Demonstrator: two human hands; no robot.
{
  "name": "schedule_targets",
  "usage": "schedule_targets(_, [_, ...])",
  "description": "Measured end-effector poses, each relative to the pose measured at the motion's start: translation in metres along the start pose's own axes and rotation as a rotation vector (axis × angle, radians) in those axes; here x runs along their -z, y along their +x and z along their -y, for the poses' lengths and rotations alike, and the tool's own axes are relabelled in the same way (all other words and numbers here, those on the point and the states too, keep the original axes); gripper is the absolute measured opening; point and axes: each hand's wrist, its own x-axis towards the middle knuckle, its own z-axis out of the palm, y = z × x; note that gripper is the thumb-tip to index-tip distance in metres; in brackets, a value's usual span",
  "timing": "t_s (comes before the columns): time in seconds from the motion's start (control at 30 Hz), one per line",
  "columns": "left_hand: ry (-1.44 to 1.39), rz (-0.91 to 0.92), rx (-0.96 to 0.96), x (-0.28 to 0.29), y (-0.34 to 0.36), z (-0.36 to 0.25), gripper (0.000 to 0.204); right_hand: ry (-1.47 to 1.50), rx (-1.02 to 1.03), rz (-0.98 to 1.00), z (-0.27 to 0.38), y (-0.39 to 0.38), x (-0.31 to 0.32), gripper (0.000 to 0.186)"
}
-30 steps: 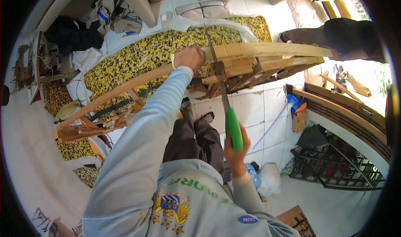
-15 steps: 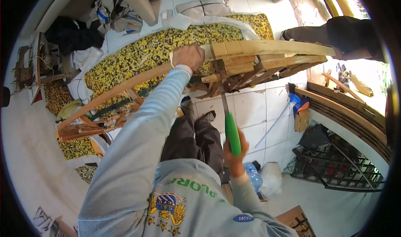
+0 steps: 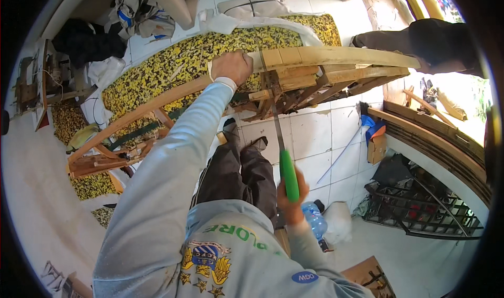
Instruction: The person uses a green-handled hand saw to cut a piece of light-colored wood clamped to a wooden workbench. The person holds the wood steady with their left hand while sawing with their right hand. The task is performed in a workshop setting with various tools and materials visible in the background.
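My left hand [image 3: 232, 67] is closed over the top rail of a long wooden frame [image 3: 336, 56], which spans the view and bends with the lens. Closed around the green handle [image 3: 289, 176] of a handsaw is my right hand [image 3: 298, 194], low and close to my body. The saw's narrow blade [image 3: 277, 117] runs away from me and crosses the rail just right of my left hand. Pale, newer-looking wood lies right of the blade, browner wood to the left. Slats and braces hang below the rail. How deep the blade sits in the wood, I cannot tell.
Yellow-and-black speckled foam [image 3: 157, 77] lies beyond the frame. Another person's dark-clothed limb [image 3: 404, 41] is by the frame's right end. Stacked curved wood [image 3: 436, 140], a black metal rack [image 3: 420, 206] and a blue water bottle [image 3: 315, 220] are at the right.
My right hand has drawn the saw a little toward me. My left hand keeps its grip on the rail. The whole view has shifted slightly.
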Motion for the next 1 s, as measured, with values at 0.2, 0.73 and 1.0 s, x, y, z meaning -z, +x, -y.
schedule_targets(0.2, [0.031, 0.038, -0.061, 0.002, 0.01, -0.014, 0.052, 0.303, -0.137, -0.015, -0.032, 0.177, -0.102, 0.028])
schedule_targets(0.73, [-0.042, 0.033, -0.056, 0.005, 0.005, -0.015, 0.052, 0.222, -0.143, 0.048, -0.02, 0.2, -0.103, 0.05])
schedule_targets(1.0, [-0.015, 0.03, 0.023, -0.001, 0.002, 0.001, 0.052, 0.091, -0.113, 0.067, -0.013, 0.015, -0.008, 0.062])
